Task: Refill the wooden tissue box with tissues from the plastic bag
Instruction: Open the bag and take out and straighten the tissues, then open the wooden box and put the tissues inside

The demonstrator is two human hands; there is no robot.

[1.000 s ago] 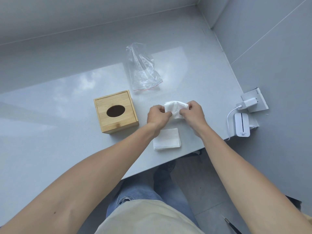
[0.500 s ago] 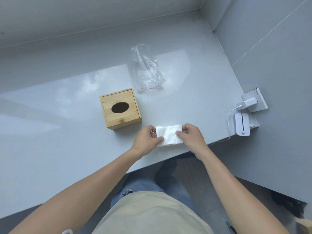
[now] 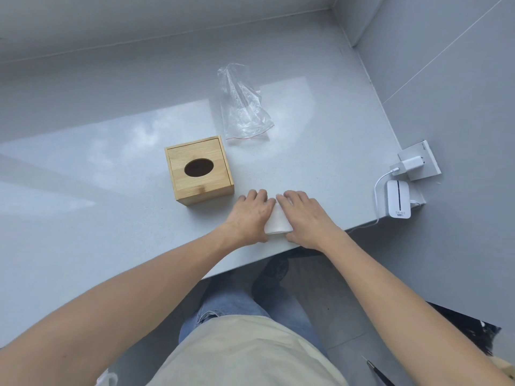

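Observation:
The wooden tissue box (image 3: 199, 169) stands on the grey counter (image 3: 111, 218), its lid on and the oval slot dark. The clear plastic bag (image 3: 242, 107) with a red seal strip lies behind the box to the right and looks empty. Near the counter's front edge, right of the box, lies a white tissue stack (image 3: 277, 224). My left hand (image 3: 250, 215) and my right hand (image 3: 302, 218) rest flat on it side by side, fingers over the top and thumbs at its near edge. Only a narrow strip of tissue shows between them.
A white charger (image 3: 412, 164) is plugged into a wall socket at the counter's right end. A white device (image 3: 398, 203) on a cable stands just below it. The counter's front edge runs right under my wrists. Walls close the back and right.
A second ago both hands held a tissue up above the stack. They brought it down toward me, laid it on the stack and now lie flat over it.

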